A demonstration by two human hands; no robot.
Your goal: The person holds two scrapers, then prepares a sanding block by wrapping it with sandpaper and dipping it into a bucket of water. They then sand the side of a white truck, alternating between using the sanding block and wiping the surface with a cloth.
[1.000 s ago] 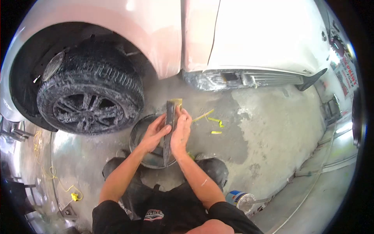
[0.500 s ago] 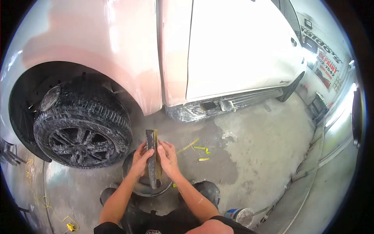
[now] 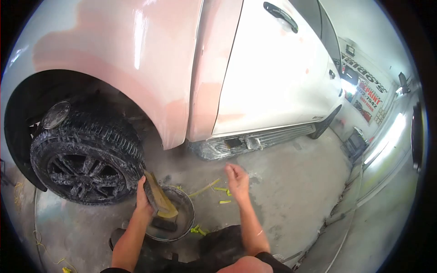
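My left hand (image 3: 144, 200) is closed around a long sanding block (image 3: 159, 194), which has a yellowish sheet along one face. The block tilts over a round bucket (image 3: 193, 211) standing between my knees. A dark block (image 3: 164, 224) shows at the bucket's near side. To the right of the bucket, my right hand (image 3: 237, 179) is raised above the floor, apart from the sanding block. Its fingers are curled together, and whatever they may hold cannot be made out.
A white vehicle fender (image 3: 114, 59) with pinkish patches rises ahead. Its dusty wheel (image 3: 86, 168) stands left of the bucket, and a side step (image 3: 255, 141) runs off to the right. Yellow-green scraps (image 3: 222, 189) lie on the concrete floor (image 3: 291, 191).
My right hand has let go of the sanding block and moved right. My left hand has shifted left and tilted the block, uncovering more of the bucket. The view has turned slightly.
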